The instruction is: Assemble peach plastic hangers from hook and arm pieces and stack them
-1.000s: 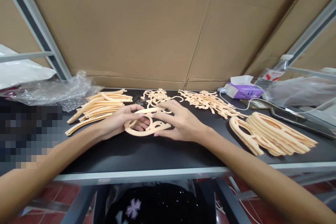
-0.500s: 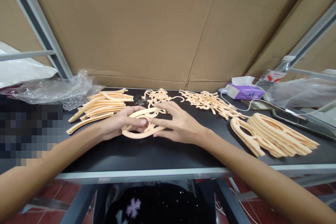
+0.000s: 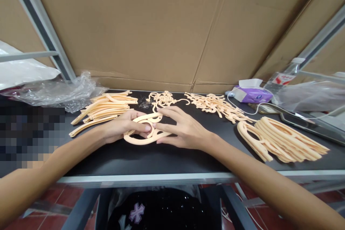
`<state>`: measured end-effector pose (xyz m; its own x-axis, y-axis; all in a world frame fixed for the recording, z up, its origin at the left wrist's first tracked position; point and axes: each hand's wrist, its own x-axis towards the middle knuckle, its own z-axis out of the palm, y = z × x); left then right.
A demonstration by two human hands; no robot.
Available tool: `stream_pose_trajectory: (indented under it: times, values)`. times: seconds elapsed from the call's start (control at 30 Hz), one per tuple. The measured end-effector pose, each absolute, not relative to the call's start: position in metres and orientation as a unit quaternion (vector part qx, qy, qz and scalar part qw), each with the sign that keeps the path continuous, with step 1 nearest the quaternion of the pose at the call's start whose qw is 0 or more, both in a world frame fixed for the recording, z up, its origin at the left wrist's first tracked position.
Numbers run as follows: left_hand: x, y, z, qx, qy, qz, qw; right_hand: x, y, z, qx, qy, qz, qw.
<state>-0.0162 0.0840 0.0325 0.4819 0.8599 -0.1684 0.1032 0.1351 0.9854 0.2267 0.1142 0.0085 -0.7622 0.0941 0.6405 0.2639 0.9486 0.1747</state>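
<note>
Peach frame [image 3: 139, 142] in fingers [image 3: 167, 128], room toward table edge [image 3: 151, 179].

two hands [image 3: 188, 131], one looped frame [image 3: 138, 142], four piles of parts [image 3: 107, 112], one labelled bottle [image 3: 284, 78], one tissue pack [image 3: 254, 94]

Soft, even light; faint sheen on tabletop [image 3: 172, 160]; edges stretched.

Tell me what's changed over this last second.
The cream piece has tilted, showing more of its flat face. The thumb of the left hand has moved from the piece's upper edge down to its middle; the right hand keeps its right end. Nothing was released. The strips, small curved pieces and stacked frames look unmoved.
</note>
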Motion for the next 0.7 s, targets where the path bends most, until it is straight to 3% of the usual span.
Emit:
stream_pose_trajectory:
  times: [0.33,0.7]
  values:
    - [-0.0171,0.0879,0.0303,0.557,0.395,0.291,0.671,0.2247,0.1135,0.0099,-0.109,-0.936,-0.084,0.323]
    - [-0.0167,0.0891,0.0317,0.573,0.401,0.255,0.668,0.2237,0.1107,0.0092,-0.106,-0.930,-0.139,0.322]
